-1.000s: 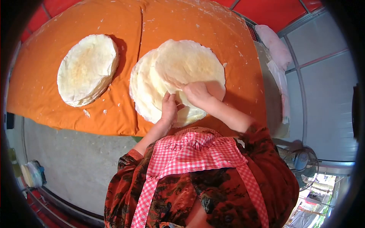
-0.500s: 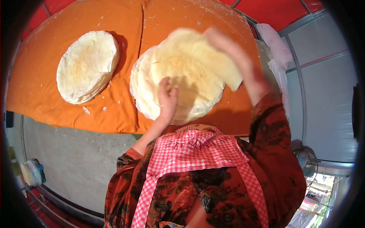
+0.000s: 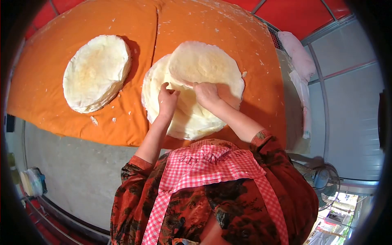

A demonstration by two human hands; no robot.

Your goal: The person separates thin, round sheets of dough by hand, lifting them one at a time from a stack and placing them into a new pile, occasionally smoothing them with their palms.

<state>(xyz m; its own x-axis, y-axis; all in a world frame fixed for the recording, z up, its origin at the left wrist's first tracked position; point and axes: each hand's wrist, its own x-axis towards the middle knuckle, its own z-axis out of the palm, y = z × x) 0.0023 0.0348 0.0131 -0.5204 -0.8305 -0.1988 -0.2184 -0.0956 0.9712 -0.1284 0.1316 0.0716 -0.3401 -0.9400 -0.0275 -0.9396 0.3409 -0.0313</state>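
Note:
A thin round flatbread (image 3: 208, 63) lies partly folded over the far right of a stack of flatbreads (image 3: 183, 126). My right hand (image 3: 207, 95) is closed on its near edge, fingers pinching the rim by the middle of the stack. To its left, my left hand (image 3: 166, 102) rests over the stack's left part, thumb and forefinger apart, with nothing visible between them. The pale stack beneath is uneven, and my forearms cover some of its near side.
A second, taller stack of flatbreads (image 3: 96, 73) stands on the left of the orange cloth (image 3: 134, 16). Small dough crumbs (image 3: 94, 120) lie near it. A fan (image 3: 322, 179) is at the lower right, and a pink bundle (image 3: 298, 57) lies beyond the table's right edge.
My right hand has swung from the far right in toward the middle, bringing the flatbread's edge with it. My left hand has shifted slightly left.

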